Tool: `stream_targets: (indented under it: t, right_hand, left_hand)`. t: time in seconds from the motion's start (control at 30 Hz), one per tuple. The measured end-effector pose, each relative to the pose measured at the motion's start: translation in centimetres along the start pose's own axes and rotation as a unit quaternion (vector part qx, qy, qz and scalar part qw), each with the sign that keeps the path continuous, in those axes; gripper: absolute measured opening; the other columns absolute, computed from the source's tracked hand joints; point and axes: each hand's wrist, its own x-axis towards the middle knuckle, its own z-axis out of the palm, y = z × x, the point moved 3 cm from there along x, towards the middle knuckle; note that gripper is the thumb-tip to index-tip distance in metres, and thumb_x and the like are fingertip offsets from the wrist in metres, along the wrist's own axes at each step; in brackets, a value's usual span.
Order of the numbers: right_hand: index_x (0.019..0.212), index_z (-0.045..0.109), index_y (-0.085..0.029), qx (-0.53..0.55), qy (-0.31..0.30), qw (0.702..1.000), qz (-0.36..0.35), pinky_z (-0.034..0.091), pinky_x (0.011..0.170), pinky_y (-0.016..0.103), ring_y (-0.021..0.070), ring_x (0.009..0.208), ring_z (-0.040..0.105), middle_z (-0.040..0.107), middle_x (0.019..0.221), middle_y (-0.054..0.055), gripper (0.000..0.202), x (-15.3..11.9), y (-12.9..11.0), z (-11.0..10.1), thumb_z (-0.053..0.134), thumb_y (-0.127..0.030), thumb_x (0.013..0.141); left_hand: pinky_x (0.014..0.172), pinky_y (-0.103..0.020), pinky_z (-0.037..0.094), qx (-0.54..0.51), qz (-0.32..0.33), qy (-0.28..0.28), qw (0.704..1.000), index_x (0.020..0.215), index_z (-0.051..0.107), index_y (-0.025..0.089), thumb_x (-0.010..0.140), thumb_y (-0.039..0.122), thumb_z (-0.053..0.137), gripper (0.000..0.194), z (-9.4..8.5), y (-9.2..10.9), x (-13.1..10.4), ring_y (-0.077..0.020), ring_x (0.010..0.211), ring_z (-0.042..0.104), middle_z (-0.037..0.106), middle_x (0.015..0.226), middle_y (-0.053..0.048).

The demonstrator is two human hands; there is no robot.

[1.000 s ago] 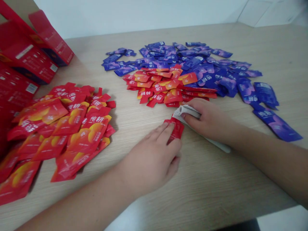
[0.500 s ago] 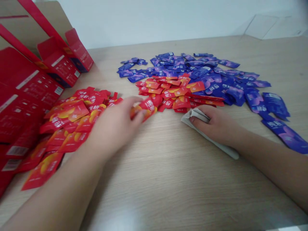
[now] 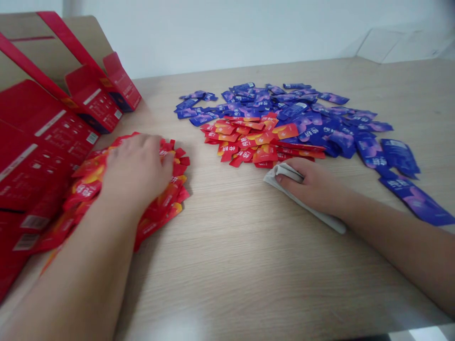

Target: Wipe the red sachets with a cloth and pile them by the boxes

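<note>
My left hand rests palm down over the left pile of red sachets, thumb apart from the fingers. The palm hides whatever lies under it. Wrapped in my right hand is a folded whitish cloth, pressed against the table. Just beyond the cloth lies a second, smaller heap of red sachets with orange fruit prints. It borders a wide spread of blue-purple sachets.
Red cardboard boxes with raised flaps stand along the left, close to my left hand. A white wall bounds the wooden table at the back. A pale panel leans at the far right.
My left hand has moved left from the middle red heap, where it held a red sachet, onto the left pile. My right hand keeps its hold on the cloth. The view has shifted slightly.
</note>
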Motion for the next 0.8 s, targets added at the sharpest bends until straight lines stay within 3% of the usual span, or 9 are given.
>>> stream_targets:
  t: [0.03, 0.1, 0.23, 0.3, 0.4, 0.47, 0.53, 0.63, 0.8]
  right_hand:
    - [0.104, 0.073, -0.027, -0.008, -0.001, 1.000, -0.011, 0.059, 0.076, 0.040, 0.0277, 0.090, 0.074, 0.079, 0.100, 0.006, 0.012, 0.0, 0.0, 0.1, 0.065, -0.036, 0.102]
    - [0.107, 0.073, -0.027, -0.025, -0.008, 0.999, -0.030, 0.059, 0.080, 0.041, 0.0285, 0.095, 0.074, 0.078, 0.104, 0.007, 0.011, 0.1, -0.1, 0.3, 0.066, -0.033, 0.101]
    - [0.112, 0.074, -0.024, -0.028, -0.018, 0.998, -0.044, 0.058, 0.090, 0.042, 0.0286, 0.104, 0.073, 0.078, 0.113, 0.009, 0.016, 0.1, -0.3, 0.6, 0.066, -0.025, 0.099]
    - [0.116, 0.075, -0.021, -0.019, -0.020, 0.999, -0.040, 0.058, 0.095, 0.043, 0.0292, 0.110, 0.072, 0.078, 0.117, 0.011, 0.020, 0.1, -0.4, 0.7, 0.065, -0.024, 0.099]
    - [0.120, 0.075, -0.020, -0.012, -0.031, 0.999, -0.034, 0.057, 0.099, 0.046, 0.0305, 0.114, 0.072, 0.078, 0.120, 0.013, 0.023, 0.2, -0.3, 0.8, 0.065, -0.024, 0.100]
    - [0.121, 0.076, -0.020, -0.008, -0.037, 0.999, -0.035, 0.057, 0.100, 0.047, 0.0309, 0.115, 0.072, 0.078, 0.122, 0.013, 0.023, 0.1, -0.3, 0.8, 0.065, -0.025, 0.101]
    - [0.123, 0.076, -0.019, -0.004, -0.043, 0.999, -0.031, 0.057, 0.103, 0.048, 0.0313, 0.117, 0.072, 0.078, 0.125, 0.014, 0.025, 0.1, -0.3, 0.8, 0.064, -0.026, 0.102]
    - [0.130, 0.076, -0.016, 0.000, -0.049, 0.999, -0.022, 0.055, 0.108, 0.051, 0.0328, 0.122, 0.071, 0.077, 0.131, 0.017, 0.031, 0.2, -0.5, 0.7, 0.063, -0.028, 0.103]
    - [0.131, 0.076, -0.016, 0.007, -0.064, 0.998, -0.019, 0.054, 0.110, 0.049, 0.0321, 0.124, 0.070, 0.076, 0.131, 0.016, 0.034, 0.2, -0.9, 0.9, 0.061, -0.024, 0.103]
  left_hand:
    - [0.121, -0.063, 0.036, 0.010, 0.032, -0.034, 0.999, 0.150, 0.060, 0.003, 0.106, 0.064, 0.034, 0.079, 0.6, 2.3, -0.3, -0.0450, 0.161, 0.040, 0.059, 0.160, -0.024]
    - [0.132, -0.055, 0.033, 0.001, 0.080, -0.089, 0.993, 0.159, 0.054, 0.004, 0.110, 0.055, 0.034, 0.073, 1.9, 6.5, -0.8, -0.0404, 0.165, 0.038, 0.048, 0.170, -0.026]
    - [0.132, -0.067, 0.027, -0.001, 0.066, -0.197, 0.978, 0.173, 0.032, 0.006, 0.110, 0.072, 0.031, 0.092, 4.6, 11.3, 1.0, -0.0496, 0.169, 0.021, 0.027, 0.180, -0.030]
    - [0.134, -0.069, 0.020, -0.020, 0.084, -0.209, 0.974, 0.178, 0.022, 0.013, 0.105, 0.083, 0.033, 0.102, 5.4, 12.5, 3.7, -0.0484, 0.171, 0.013, 0.019, 0.183, -0.025]
    - [0.137, -0.068, 0.005, -0.028, 0.119, -0.185, 0.975, 0.181, 0.009, 0.023, 0.100, 0.089, 0.038, 0.108, 6.0, 13.9, 8.9, -0.0431, 0.173, -0.002, 0.005, 0.188, -0.014]
    - [0.134, -0.073, 0.009, -0.026, 0.117, -0.194, 0.974, 0.181, 0.008, 0.026, 0.097, 0.093, 0.038, 0.112, 6.8, 14.7, 11.9, -0.0470, 0.172, 0.002, 0.006, 0.188, -0.014]
    - [0.131, -0.075, 0.018, -0.019, 0.113, -0.221, 0.968, 0.180, 0.017, 0.029, 0.093, 0.095, 0.043, 0.112, 7.6, 15.5, 13.8, -0.0518, 0.170, 0.014, 0.016, 0.187, -0.016]
    - [0.129, -0.071, 0.028, -0.010, 0.116, -0.245, 0.963, 0.177, 0.030, 0.031, 0.087, 0.096, 0.053, 0.113, 8.2, 16.5, 14.9, -0.0537, 0.166, 0.027, 0.027, 0.184, -0.016]
    - [0.122, -0.054, 0.044, -0.011, 0.121, -0.275, 0.954, 0.173, 0.038, 0.028, 0.086, 0.094, 0.056, 0.110, 7.3, 16.6, 13.8, -0.0447, 0.157, 0.048, 0.036, 0.180, -0.018]
